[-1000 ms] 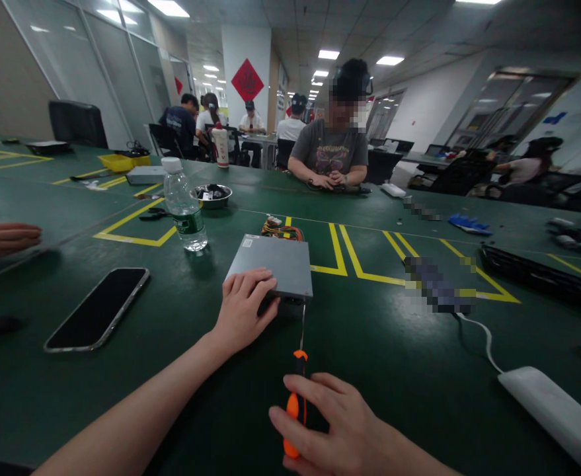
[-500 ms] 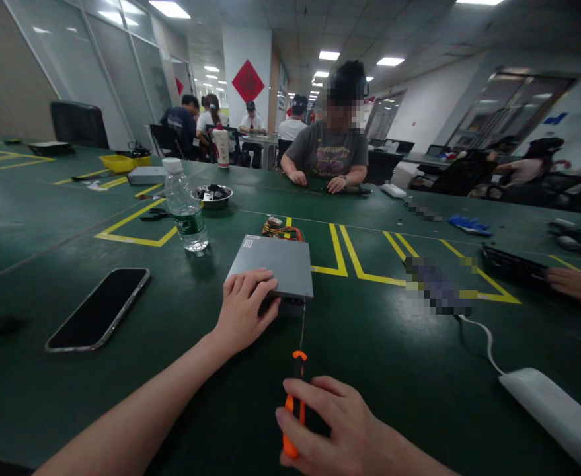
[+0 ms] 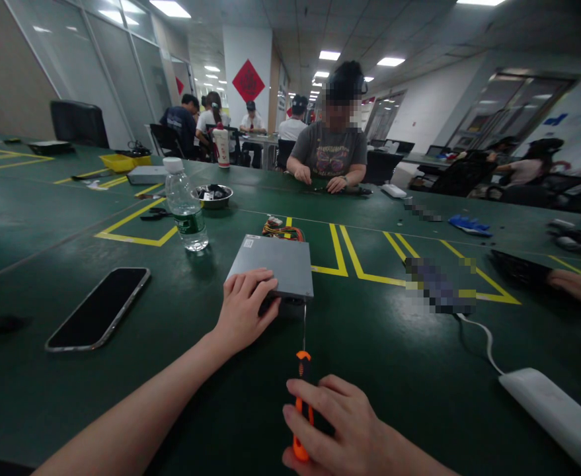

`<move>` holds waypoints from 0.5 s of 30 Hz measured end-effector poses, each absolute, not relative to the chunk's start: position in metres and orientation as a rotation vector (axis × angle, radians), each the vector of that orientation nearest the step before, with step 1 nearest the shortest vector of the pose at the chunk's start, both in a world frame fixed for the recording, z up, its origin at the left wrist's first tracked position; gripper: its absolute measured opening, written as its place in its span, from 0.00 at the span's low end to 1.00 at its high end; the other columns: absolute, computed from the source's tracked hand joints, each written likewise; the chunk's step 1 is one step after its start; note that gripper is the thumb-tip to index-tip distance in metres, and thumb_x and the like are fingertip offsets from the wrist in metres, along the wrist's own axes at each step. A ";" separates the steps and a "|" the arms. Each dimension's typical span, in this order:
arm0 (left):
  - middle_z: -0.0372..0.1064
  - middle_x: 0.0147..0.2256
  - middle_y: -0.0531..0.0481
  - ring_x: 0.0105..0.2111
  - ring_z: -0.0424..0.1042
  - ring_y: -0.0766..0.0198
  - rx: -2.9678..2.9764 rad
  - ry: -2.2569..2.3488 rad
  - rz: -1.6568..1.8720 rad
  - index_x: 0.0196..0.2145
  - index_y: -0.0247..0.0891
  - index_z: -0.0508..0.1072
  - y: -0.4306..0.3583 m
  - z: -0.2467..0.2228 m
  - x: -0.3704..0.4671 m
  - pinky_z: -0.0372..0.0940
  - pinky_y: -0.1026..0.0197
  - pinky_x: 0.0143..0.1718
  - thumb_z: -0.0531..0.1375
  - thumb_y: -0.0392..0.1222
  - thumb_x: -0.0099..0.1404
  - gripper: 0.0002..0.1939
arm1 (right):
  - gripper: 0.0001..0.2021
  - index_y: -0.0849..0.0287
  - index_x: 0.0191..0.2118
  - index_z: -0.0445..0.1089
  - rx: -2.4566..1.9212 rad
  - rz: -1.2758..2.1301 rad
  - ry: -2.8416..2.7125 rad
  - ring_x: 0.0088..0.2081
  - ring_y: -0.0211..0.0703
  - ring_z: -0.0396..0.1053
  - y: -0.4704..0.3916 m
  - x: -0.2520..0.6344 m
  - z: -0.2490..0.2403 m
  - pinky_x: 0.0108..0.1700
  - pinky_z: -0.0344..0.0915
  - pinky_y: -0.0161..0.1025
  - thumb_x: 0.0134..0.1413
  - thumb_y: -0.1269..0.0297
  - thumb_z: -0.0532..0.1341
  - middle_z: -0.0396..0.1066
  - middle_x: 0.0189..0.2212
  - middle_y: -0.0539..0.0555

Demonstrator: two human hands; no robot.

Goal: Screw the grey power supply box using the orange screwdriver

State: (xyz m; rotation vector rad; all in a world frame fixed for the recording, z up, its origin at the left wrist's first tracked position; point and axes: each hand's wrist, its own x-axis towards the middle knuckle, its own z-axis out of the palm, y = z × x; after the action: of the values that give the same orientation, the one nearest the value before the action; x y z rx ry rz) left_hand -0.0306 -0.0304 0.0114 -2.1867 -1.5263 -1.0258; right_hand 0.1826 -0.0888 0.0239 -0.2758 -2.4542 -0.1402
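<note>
A grey metal box (image 3: 280, 261) lies flat on the green table, a bundle of coloured wires (image 3: 284, 229) at its far edge. My left hand (image 3: 246, 309) grips its near left corner, fingers on top and thumb at the front side. In my right hand (image 3: 327, 420) is an orange and black screwdriver (image 3: 303, 403). Its shaft points away from me, and the tip meets the box's near side close to the right corner. Whether the tip sits in a screw is too small to tell.
Left of the box stand a water bottle (image 3: 187, 211) and a phone (image 3: 99, 309). Behind are a metal bowl (image 3: 213, 196) and a seated person (image 3: 330, 149). At right lie a white power strip (image 3: 552, 413) and another person's hand (image 3: 580, 287) with a black object.
My right hand and the screwdriver handle have shifted slightly right. My left hand and the box stay put. At right, the other person's black object has tilted and moved slightly right.
</note>
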 end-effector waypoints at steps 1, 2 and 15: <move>0.66 0.47 0.47 0.49 0.62 0.57 -2.187 -1.525 -1.028 0.43 0.43 0.64 -0.030 0.012 -0.031 0.51 0.52 0.47 0.55 0.42 0.61 0.12 | 0.10 0.63 0.37 0.65 -0.270 -0.135 -2.425 0.30 0.38 0.71 -0.089 0.184 0.021 0.30 0.66 0.35 0.58 0.60 0.53 0.73 0.36 0.61; 0.66 0.47 0.47 0.49 0.62 0.57 -2.188 -1.525 -1.030 0.43 0.43 0.64 -0.030 0.012 -0.031 0.51 0.52 0.47 0.54 0.42 0.61 0.12 | 0.10 0.63 0.37 0.64 -0.269 -0.123 -2.402 0.30 0.38 0.71 -0.089 0.184 0.019 0.31 0.66 0.35 0.58 0.61 0.54 0.73 0.35 0.61; 0.66 0.46 0.47 0.48 0.63 0.57 -2.185 -1.519 -1.037 0.43 0.43 0.64 -0.031 0.013 -0.030 0.52 0.52 0.46 0.55 0.41 0.61 0.11 | 0.13 0.65 0.37 0.66 -0.231 -0.139 -2.424 0.25 0.37 0.70 -0.088 0.181 0.028 0.26 0.66 0.35 0.59 0.58 0.53 0.74 0.35 0.61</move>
State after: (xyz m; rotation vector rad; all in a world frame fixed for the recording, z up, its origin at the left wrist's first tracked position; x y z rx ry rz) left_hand -0.0302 -0.0305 0.0129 -2.1847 -1.5187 -1.0366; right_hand 0.1814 -0.0877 0.0278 -0.2306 -2.4241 -0.1390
